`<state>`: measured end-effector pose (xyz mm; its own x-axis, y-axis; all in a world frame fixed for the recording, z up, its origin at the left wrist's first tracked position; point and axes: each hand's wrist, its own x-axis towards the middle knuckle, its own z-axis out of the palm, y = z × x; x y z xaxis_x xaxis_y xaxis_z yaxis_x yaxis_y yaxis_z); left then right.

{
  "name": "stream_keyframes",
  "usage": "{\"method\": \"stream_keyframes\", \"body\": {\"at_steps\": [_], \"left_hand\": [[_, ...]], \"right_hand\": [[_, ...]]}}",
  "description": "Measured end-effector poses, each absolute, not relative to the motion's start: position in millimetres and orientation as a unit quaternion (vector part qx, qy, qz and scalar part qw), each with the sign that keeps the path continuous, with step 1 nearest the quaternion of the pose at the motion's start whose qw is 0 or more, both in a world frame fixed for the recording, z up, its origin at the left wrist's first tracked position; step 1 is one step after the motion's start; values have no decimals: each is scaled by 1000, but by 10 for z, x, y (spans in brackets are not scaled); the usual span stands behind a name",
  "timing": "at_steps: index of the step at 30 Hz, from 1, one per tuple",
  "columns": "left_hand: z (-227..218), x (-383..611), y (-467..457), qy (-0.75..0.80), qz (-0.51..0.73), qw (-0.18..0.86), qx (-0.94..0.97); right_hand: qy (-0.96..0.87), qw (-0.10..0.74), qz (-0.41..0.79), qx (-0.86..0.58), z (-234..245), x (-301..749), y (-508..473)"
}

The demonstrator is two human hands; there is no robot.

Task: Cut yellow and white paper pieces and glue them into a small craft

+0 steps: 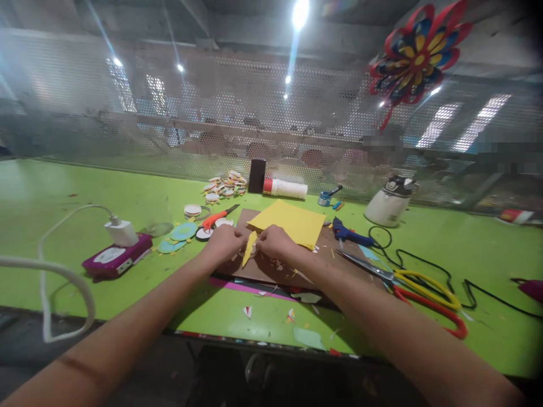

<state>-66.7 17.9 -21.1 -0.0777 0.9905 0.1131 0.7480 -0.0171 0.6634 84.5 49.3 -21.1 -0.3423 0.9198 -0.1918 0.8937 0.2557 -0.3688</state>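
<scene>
Both my hands meet over a brown board (271, 268) in the middle of the green table (466, 237). My left hand (225, 242) and my right hand (274, 242) are closed in pinches on one narrow yellow paper strip (249, 249) that hangs down between them. A yellow paper sheet (292, 221) lies on the board just beyond my right hand. Small paper scraps lie on the board under my hands.
Red-and-yellow scissors (419, 288), a blue glue gun (348, 233) with a black cord and a white kettle (388, 202) lie to the right. Paper discs (183, 232), an orange cutter (217, 217) and a purple power strip (116, 257) are on the left. A paper flower (418, 53) hangs above.
</scene>
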Motion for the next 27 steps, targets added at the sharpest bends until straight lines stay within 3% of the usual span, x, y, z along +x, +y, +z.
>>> {"method": "stream_keyframes", "body": {"at_steps": [8, 12, 19, 22, 27], "left_hand": [[-101, -722, 22, 649, 414, 240, 592], [-83, -706, -63, 606, 451, 391, 526], [-87, -473, -202, 436, 366, 673, 472], [-39, -326, -229, 369, 351, 729, 458], [13, -71, -209, 359, 334, 736, 468]], "right_hand": [[-790, 65, 188, -579, -219, 906, 468], [-796, 115, 150, -575, -152, 1001, 346], [-799, 197, 84, -562, 57, 1309, 22], [-800, 212, 70, -557, 122, 1448, -78], [-800, 234, 56, -550, 151, 1617, -135]]}}
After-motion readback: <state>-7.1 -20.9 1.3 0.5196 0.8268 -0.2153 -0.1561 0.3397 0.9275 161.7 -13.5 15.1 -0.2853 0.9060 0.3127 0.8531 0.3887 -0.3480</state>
